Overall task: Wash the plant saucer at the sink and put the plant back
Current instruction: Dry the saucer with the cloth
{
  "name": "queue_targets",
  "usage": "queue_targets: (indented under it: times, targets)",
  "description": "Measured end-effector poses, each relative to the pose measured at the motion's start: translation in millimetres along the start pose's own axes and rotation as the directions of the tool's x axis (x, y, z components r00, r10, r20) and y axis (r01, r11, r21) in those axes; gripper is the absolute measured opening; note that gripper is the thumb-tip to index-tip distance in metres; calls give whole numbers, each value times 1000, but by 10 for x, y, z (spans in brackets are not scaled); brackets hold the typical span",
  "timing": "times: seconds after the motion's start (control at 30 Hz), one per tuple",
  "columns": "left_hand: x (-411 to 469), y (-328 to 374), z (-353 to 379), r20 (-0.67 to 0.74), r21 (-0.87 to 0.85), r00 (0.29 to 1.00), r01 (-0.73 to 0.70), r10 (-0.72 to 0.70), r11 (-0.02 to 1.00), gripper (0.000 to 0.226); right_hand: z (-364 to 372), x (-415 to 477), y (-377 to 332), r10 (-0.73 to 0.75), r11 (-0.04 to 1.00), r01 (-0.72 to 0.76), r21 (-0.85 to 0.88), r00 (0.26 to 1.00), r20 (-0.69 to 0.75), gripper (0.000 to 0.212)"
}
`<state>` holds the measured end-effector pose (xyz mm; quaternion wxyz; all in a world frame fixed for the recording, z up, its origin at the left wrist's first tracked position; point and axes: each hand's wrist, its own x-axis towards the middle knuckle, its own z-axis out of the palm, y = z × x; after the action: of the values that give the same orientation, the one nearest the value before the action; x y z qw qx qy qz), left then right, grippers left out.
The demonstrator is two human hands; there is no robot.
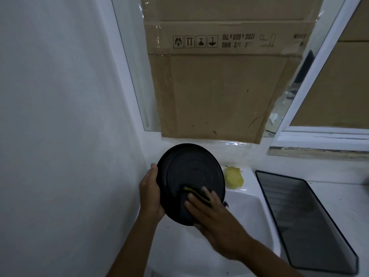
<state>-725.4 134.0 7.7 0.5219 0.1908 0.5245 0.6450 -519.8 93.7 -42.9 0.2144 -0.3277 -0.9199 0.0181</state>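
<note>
A round black plant saucer (189,170) is held tilted on edge over the white sink (251,212), its ridged face toward me. My left hand (150,194) grips its left rim, thumb on the front edge. My right hand (211,216) presses a dark scrub sponge with a yellow stripe (196,193) flat against the saucer's lower face, fingers straight. The plant is out of sight.
A yellow object (233,177) lies on the sink's back ledge. A dark rectangular tray (305,220) lies on the counter to the right. Cardboard (219,76) covers the window behind the sink. A white wall (69,116) stands close on the left.
</note>
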Motion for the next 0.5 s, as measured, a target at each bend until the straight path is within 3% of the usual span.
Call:
queue_targets:
  times: [0.07,0.13,0.2,0.23,0.3,0.33,0.4,0.47,0.5]
  targets:
    - [26,15,-68,5,-11,1000,-5,5,1000,42,-56,-148,148,139,989,-138,52,990,-18,53]
    - [14,-26,-93,38,34,999,-10,9,999,43,-159,-89,277,428,854,-379,357,901,-69,52]
    - [-20,-78,-95,83,87,996,-47,40,995,41,-259,96,376,697,572,-493,656,714,-72,46]
    - [-40,-91,-96,105,109,992,-80,68,991,38,-318,192,416,783,401,-477,782,622,-23,38]
    - [-53,-96,-112,144,139,980,-155,135,978,34,-417,318,504,843,79,-367,927,521,135,27]
    - [-50,-85,-126,151,170,973,-200,175,965,34,-472,335,535,848,-18,-323,946,497,186,26]
    - [-47,-25,-139,168,254,958,-268,231,929,40,-571,310,539,850,-68,-259,964,491,192,27]
    - [-34,22,-134,206,314,966,-216,155,925,37,-640,283,473,849,34,-207,978,522,81,29]
    - [-23,38,-135,214,326,975,-123,54,937,34,-670,268,420,840,116,-181,977,542,1,30]
